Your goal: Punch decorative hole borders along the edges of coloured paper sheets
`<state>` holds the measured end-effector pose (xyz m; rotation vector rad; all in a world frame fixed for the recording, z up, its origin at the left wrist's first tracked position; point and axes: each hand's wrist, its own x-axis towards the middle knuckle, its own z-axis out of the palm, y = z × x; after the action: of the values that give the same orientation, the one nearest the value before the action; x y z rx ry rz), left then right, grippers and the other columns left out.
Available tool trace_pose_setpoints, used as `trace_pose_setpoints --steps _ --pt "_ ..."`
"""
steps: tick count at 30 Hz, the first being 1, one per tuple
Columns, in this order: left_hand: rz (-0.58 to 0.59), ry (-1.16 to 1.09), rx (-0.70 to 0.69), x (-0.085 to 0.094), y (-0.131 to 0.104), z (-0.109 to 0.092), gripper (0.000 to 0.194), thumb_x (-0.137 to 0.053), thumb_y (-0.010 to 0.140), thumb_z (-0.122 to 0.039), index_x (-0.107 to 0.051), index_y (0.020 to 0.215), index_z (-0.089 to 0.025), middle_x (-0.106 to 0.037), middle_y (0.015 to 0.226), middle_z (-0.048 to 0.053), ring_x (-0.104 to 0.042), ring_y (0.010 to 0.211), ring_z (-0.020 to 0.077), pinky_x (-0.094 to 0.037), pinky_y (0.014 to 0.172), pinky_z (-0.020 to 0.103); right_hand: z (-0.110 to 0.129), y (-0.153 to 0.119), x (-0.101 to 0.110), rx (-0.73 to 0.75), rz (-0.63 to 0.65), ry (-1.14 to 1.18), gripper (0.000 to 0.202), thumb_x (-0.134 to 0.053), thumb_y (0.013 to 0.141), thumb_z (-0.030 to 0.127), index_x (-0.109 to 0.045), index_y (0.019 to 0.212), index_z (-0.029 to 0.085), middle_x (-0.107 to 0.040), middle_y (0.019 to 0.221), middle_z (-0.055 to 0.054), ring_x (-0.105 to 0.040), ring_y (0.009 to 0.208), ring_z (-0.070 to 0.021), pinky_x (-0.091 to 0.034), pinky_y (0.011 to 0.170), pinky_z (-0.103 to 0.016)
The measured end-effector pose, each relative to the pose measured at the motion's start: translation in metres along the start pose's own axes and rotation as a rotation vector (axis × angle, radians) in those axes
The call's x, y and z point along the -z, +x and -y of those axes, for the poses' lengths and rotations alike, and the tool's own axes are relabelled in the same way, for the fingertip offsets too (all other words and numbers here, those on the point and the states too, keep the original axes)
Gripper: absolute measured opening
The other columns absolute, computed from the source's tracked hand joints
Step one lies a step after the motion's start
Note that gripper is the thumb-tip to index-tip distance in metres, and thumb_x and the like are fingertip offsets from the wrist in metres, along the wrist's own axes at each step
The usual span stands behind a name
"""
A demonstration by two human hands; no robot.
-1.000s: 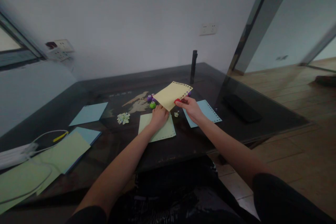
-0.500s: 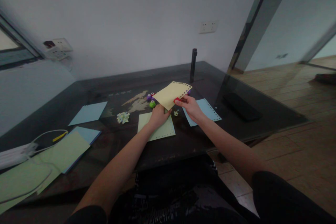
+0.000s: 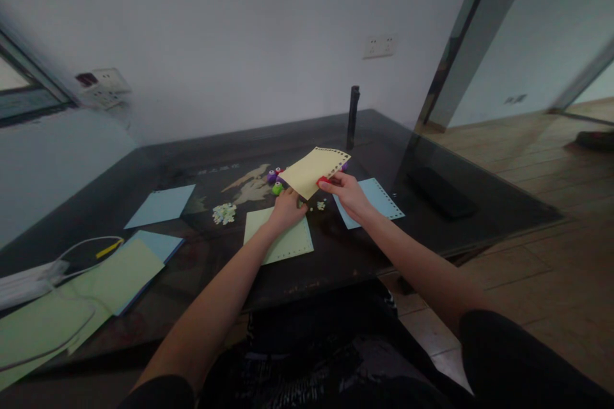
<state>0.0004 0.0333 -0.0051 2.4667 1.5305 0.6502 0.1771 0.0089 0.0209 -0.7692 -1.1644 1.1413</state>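
My right hand (image 3: 352,197) is closed on a small red paper punch (image 3: 323,181), which sits at the near edge of a raised yellow sheet (image 3: 314,169). Dark punched holes line that sheet's right and far edges. My left hand (image 3: 288,206) lies over the far part of a pale green sheet (image 3: 285,239) on the table, its fingers apart and partly hidden by the yellow sheet. A few tiny paper cut-outs (image 3: 321,205) lie between my hands. Just beyond my left hand are a green punch (image 3: 277,188) and a purple punch (image 3: 272,176).
A pile of paper cut-outs (image 3: 224,213) lies left on the dark table (image 3: 336,262). Blue sheets lie at left (image 3: 160,206) and right (image 3: 378,201). A black upright stick (image 3: 353,118) stands behind; a flat black object (image 3: 441,193) lies right. White cables cross green sheets (image 3: 129,265).
The green sheet has slid a little left and nearer, and my left hand has shifted slightly with its fingers more visible. My right hand, the red punch and the yellow sheet have barely moved.
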Motion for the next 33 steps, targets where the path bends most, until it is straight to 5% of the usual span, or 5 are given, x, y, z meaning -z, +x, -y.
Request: trace_pose_setpoints --steps 12,20,24,29,33 --pt "0.084 -0.052 0.055 0.016 -0.003 -0.009 0.02 -0.063 0.073 -0.033 -0.07 0.083 -0.018 -0.064 0.106 0.01 -0.055 0.101 0.0303 -0.045 0.085 0.045 0.002 0.0 0.0 0.011 0.016 -0.004 0.032 -0.081 0.059 0.036 -0.071 0.084 0.019 -0.072 0.09 -0.005 -0.064 0.087 -0.0205 -0.046 0.091 -0.04" --pt "0.016 -0.028 0.084 0.002 -0.004 -0.013 0.02 -0.065 0.073 -0.037 -0.07 0.081 -0.019 -0.065 0.099 0.01 -0.053 0.104 0.0317 -0.043 0.087 0.048 0.006 -0.002 -0.003 -0.015 0.016 0.007 0.032 -0.082 0.057 0.034 -0.071 0.084 0.02 -0.072 0.092 -0.005 -0.064 0.09 -0.0207 -0.044 0.094 -0.041" --pt "-0.038 -0.054 0.091 0.003 0.0 -0.014 0.03 -0.069 0.071 -0.039 -0.069 0.092 -0.017 -0.063 0.112 0.014 -0.048 0.116 0.0358 -0.038 0.096 0.053 0.005 -0.001 -0.003 -0.006 0.028 0.002 0.032 -0.081 0.059 0.033 -0.071 0.085 0.019 -0.072 0.093 -0.005 -0.064 0.088 -0.02 -0.045 0.092 -0.04" --pt "0.041 -0.596 -0.082 0.021 0.004 -0.018 0.071 -0.074 0.065 -0.044 -0.053 0.127 -0.018 -0.057 0.127 0.013 -0.045 0.125 0.0311 -0.035 0.104 0.046 0.001 0.0 -0.001 -0.007 -0.001 -0.002 0.03 -0.082 0.057 0.036 -0.07 0.08 0.02 -0.072 0.088 -0.005 -0.064 0.086 -0.0199 -0.046 0.089 -0.038" --pt "0.059 -1.162 0.009 0.03 0.001 -0.026 0.064 -0.065 0.072 -0.053 -0.056 0.125 -0.018 -0.063 0.121 0.012 -0.057 0.113 0.0276 -0.043 0.097 0.041 0.003 0.0 -0.001 -0.013 0.019 -0.006 0.032 -0.082 0.057 0.038 -0.071 0.081 0.02 -0.072 0.089 -0.005 -0.064 0.087 -0.0202 -0.046 0.089 -0.038"
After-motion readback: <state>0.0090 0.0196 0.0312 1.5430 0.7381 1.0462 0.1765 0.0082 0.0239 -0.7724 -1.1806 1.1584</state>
